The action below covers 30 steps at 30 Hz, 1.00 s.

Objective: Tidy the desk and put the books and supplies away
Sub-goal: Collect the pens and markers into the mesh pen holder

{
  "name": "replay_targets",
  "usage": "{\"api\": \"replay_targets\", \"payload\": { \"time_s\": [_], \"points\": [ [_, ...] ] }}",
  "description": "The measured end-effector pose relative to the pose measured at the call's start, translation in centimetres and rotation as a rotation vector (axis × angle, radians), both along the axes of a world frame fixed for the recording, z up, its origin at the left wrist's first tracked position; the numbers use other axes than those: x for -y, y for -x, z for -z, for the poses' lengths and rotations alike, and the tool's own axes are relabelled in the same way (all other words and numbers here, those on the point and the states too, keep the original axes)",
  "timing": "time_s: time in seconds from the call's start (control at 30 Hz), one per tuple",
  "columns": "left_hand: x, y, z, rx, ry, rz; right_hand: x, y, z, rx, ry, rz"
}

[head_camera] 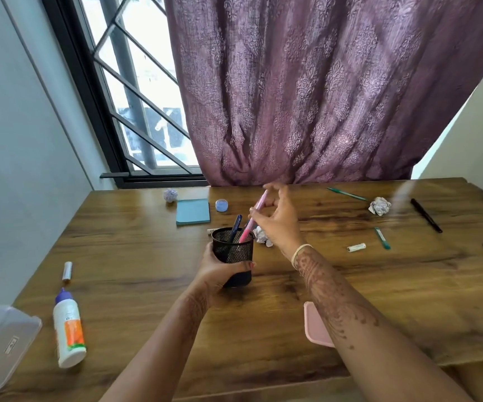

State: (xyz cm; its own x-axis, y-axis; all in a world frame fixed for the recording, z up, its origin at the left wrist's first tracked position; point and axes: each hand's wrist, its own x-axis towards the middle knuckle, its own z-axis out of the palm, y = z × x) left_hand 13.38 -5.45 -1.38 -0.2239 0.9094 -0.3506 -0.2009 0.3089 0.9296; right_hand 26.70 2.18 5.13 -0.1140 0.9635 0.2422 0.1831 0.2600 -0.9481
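Near left: clear plastic lid (1,346); glue bottle (69,329) lying flat on desk (153,314).
Near centre: pink case (315,326), partly under right forearm.
Middle: left hand (220,269) wrapped around mesh pen cup (233,250), steadying it. Dark pen (234,227) already inside.
Just beyond: right hand (275,221) pinching pink pen (251,221), tip inside rim, shaft tilted. Best released only once upright; cup kept firmly gripped.
Far: blue sticky pad (193,211), crumpled paper (380,206), green pen (347,194) awaiting collection.
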Motion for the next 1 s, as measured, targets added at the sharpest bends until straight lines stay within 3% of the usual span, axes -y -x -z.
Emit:
{"api": "replay_targets", "payload": {
  "time_s": [0.1,0.27,0.4,0.53,0.73,0.9,1.0],
  "points": [
    [-0.9,0.8,-0.2,0.008,-0.010,0.013,-0.6,1.0,0.9,0.135,-0.009,-0.016],
    [-2.1,2.7,0.0,0.010,0.010,0.003,-2.3,2.3,2.2,0.178,-0.014,0.024],
    [-2.6,4.2,0.4,-0.001,-0.011,-0.003,-4.3,2.5,2.6,0.276,-0.031,0.224],
    [-2.7,6.1,1.0,-0.016,-0.006,-0.034,-6.7,2.6,4.0,0.614,0.015,0.312],
    [-2.8,8.4,1.6,-0.028,-0.046,-0.064,-8.3,4.3,7.3,1.237,0.005,0.125],
    [-2.6,9.2,2.2,-0.025,-0.040,-0.076,-8.5,5.6,8.9,1.381,-0.133,0.119],
    [-2.4,9.4,2.1,-0.025,-0.031,-0.075,-8.5,6.1,9.3,1.372,-0.198,0.128]
  ]
}}
